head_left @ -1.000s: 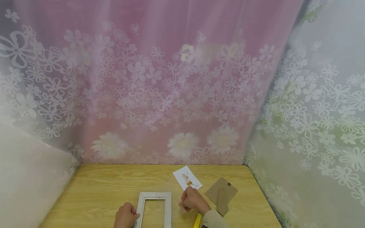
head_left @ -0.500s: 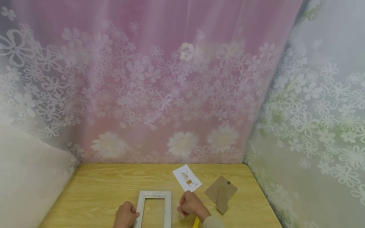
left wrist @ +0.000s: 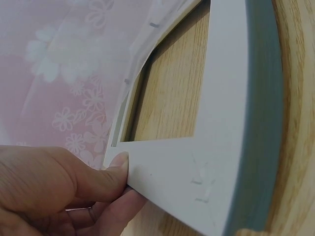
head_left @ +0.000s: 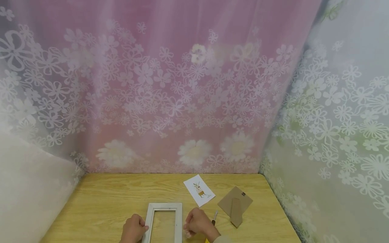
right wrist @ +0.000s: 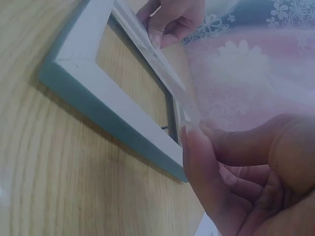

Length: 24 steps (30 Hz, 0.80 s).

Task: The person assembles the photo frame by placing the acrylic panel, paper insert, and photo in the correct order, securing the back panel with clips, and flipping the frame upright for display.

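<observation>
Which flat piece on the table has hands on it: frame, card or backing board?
The white frame: left hand and right hand grip its sides. Illustrated card and brown backing board lie untouched.

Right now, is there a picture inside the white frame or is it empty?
Empty. Bare wooden table shows through the white frame's opening, and the small printed card lies apart on the table, beyond the right hand.

One white picture frame, one illustrated card, one cardboard frame backing, two hands on one table.
</observation>
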Available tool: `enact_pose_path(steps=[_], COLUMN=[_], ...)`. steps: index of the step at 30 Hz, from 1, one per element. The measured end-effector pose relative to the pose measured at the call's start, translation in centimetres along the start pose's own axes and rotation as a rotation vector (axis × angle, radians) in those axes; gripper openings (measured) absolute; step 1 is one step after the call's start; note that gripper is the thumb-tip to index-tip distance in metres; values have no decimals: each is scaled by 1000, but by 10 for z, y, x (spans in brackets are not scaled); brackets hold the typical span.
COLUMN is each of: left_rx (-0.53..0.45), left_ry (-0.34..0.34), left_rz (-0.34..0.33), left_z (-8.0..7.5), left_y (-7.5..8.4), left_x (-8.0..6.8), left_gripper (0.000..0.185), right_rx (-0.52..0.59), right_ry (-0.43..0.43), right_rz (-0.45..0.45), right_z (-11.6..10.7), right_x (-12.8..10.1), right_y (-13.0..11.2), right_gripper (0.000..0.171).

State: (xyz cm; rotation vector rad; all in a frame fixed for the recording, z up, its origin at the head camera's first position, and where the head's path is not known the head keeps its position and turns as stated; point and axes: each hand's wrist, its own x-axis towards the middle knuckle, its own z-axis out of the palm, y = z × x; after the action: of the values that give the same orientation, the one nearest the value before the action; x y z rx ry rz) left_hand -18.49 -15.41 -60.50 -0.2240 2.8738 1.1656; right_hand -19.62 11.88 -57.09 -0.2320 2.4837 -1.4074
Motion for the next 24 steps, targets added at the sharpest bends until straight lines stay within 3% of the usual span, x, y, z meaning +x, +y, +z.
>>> enact_pose_path(steps=[5,11,19,24], left_rx=[4,2,5,9], left_ry=[-6,-10,-3,0], left_rz=[-5,-22,-9,-3], left_z=[1,3,1,2], left_y=[-1,-1,0,0], left_x=[1,3,2,1], left_gripper=[24,25,25,25], right_rx=[-68,-77,20,27], right_ry=[19,20,7,8], right_rz=[-23,-33,-18,-6], right_z=[6,9,20,25], right_x=[-2,-4,-6,-6], right_y=[0,0,1,0], right_gripper=[24,23,25,23])
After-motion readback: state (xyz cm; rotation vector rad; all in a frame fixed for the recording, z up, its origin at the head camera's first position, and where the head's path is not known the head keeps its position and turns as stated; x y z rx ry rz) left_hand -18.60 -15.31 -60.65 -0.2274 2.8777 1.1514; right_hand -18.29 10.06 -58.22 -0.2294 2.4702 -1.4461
